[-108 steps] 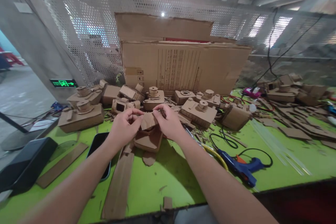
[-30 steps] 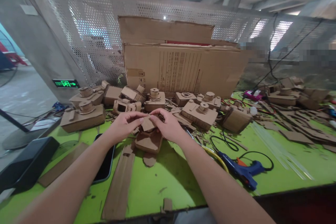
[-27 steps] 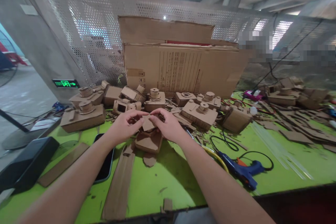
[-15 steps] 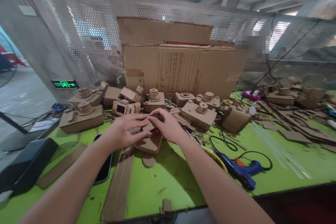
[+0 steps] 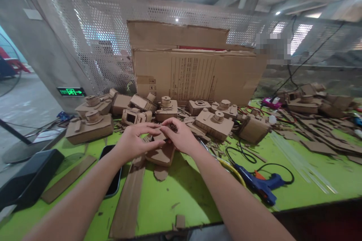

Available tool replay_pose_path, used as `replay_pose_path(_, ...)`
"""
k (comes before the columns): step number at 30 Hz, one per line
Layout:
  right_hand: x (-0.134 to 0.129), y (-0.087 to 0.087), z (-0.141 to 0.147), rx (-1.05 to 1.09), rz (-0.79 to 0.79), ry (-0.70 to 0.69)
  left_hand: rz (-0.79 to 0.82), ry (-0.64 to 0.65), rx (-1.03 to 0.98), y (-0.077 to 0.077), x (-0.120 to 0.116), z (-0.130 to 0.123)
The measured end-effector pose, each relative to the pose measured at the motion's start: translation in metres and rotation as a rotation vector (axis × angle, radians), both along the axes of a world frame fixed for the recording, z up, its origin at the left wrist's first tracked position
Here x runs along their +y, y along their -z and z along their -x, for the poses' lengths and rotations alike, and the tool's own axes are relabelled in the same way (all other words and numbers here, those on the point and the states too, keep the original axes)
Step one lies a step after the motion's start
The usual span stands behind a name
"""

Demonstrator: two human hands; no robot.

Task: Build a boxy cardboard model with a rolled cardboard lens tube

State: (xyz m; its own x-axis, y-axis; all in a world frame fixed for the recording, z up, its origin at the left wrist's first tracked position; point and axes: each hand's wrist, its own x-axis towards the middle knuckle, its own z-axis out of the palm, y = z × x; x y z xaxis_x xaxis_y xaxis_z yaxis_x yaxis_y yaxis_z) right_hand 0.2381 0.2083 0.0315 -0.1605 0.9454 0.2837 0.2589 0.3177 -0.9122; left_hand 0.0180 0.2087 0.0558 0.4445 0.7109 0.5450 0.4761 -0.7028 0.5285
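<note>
In the middle of the head view, a small cardboard box model [image 5: 160,155] rests on the green table between my hands. My left hand [image 5: 136,138] comes in from its left, thumb and fingers gripping the model's upper part. On the right side, my right hand [image 5: 178,134] has thumb and index finger pinched together at the model's top. Whatever small piece lies between those fingertips is hidden. A rounded cardboard scrap [image 5: 161,173] sticks out beneath the model. Finished-looking cardboard camera models, one of them [image 5: 214,123] just beyond my right hand, stand in a row behind.
A blue glue gun [image 5: 258,184] and clear glue sticks [image 5: 299,162] lie to the right. Left are a phone [image 5: 115,180], a cardboard strip [image 5: 127,203] and a dark case [image 5: 31,177]. A large carton [image 5: 195,75] stands at the back; cardboard scraps [image 5: 316,131] pile up on the right.
Both hands keep nearly the same hold on the cardboard model, with only slight finger movement. The whole view has shifted very slightly.
</note>
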Motion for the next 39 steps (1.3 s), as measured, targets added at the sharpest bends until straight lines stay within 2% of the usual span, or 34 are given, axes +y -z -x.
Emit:
replay_pose_path(10,0.000,-0.002,-0.001,-0.026,-0.019,0.019,0.216,-0.017,-0.058,0.000,0.002,-0.003)
replay_pose_path(16,-0.002,-0.004,-0.002,-0.046,-0.030,0.027,0.271,0.023,-0.080,0.001,0.005,-0.003)
replay_pose_path(22,0.001,-0.002,0.001,-0.098,-0.048,0.051,0.256,0.037,-0.092,0.000,0.006,-0.002)
replay_pose_path(24,-0.004,-0.010,0.002,-0.138,-0.065,0.072,0.246,0.030,-0.088,-0.001,0.005,-0.001)
replay_pose_path(27,-0.032,-0.038,-0.005,-0.208,-0.108,0.130,0.240,0.014,-0.083,0.000,0.006,0.000)
replay_pose_path(30,-0.079,-0.070,-0.031,-0.296,-0.173,0.175,0.249,-0.020,-0.089,0.001,0.007,0.000)
replay_pose_path(32,-0.109,-0.078,-0.063,-0.394,-0.150,0.202,0.267,-0.035,-0.097,0.001,0.007,0.000)
replay_pose_path(33,-0.122,-0.077,-0.083,-0.463,-0.116,0.227,0.279,-0.037,-0.103,0.001,0.006,-0.001)
replay_pose_path(36,-0.151,-0.053,-0.150,-0.765,0.037,0.336,0.317,-0.030,-0.132,-0.001,0.006,0.000)
replay_pose_path(39,-0.175,-0.018,-0.210,-0.966,0.171,0.342,0.368,-0.052,-0.192,-0.002,0.011,0.004)
